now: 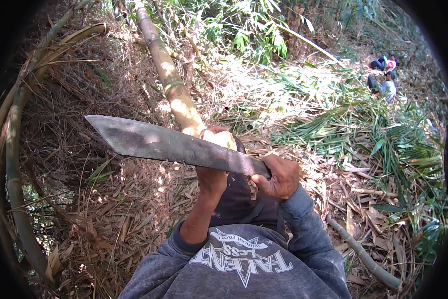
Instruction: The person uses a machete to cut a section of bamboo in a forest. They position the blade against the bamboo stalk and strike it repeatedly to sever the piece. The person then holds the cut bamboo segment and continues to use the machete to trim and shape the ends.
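Note:
My right hand (279,178) is closed round the handle of a machete, its thumb near the base of the blade. The long, dull grey machete blade (159,143) points left across the middle of the view, with small nicks along its lower edge. Behind the blade, my left hand (213,180) grips the near end of a thick yellow-brown bamboo pole (170,82); the blade hides most of its fingers. A pale cut face shows at that end, just above the blade. From there the pole runs away to the upper left.
Curved bamboo stems (14,149) stand along the left. Cut green leaves (328,124) lie in heaps to the right, and dry leaves cover the ground. A thin bamboo piece (366,256) lies at the lower right. Two people (385,74) are far off at the upper right.

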Demonstrator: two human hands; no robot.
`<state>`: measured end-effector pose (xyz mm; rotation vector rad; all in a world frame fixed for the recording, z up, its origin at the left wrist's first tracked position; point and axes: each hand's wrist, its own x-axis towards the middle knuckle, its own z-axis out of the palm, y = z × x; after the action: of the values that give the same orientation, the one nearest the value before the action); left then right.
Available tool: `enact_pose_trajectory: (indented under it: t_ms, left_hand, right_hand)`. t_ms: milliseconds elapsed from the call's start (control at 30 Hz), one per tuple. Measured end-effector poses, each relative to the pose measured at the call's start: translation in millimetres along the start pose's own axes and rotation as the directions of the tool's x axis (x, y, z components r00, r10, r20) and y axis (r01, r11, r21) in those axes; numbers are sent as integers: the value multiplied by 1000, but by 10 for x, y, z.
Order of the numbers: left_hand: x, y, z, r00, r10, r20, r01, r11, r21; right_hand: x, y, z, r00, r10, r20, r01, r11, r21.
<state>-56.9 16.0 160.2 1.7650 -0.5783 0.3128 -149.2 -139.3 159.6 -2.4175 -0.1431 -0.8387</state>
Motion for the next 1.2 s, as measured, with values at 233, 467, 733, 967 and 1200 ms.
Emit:
enact_pose_trajectory:
  t_ms: [233,467,733,967,1200]
  left_hand:
    - [17,22,28,997,66,32,-65,997,-34]
    - [301,673,-412,965,47,-258,-81,989,-124]
    - [161,220,-141,860,-491,139,472,663,-581]
    - [27,53,-97,791,-590,163,561,591,-580]
    - [100,69,-90,982,-185,-42,181,980,-77]
  right_hand:
    - [-55,204,69,998,-54,-17,54,998,41]
    - [-1297,1711,383,756,628,184,-560,766,-316]
    - [-1190,834,16,796,603,-47,-596,795,107]
    - [-172,178,-17,986,166,-20,-162,979,119]
    - [92,-10,100,1000,14,17,-16,996,84]
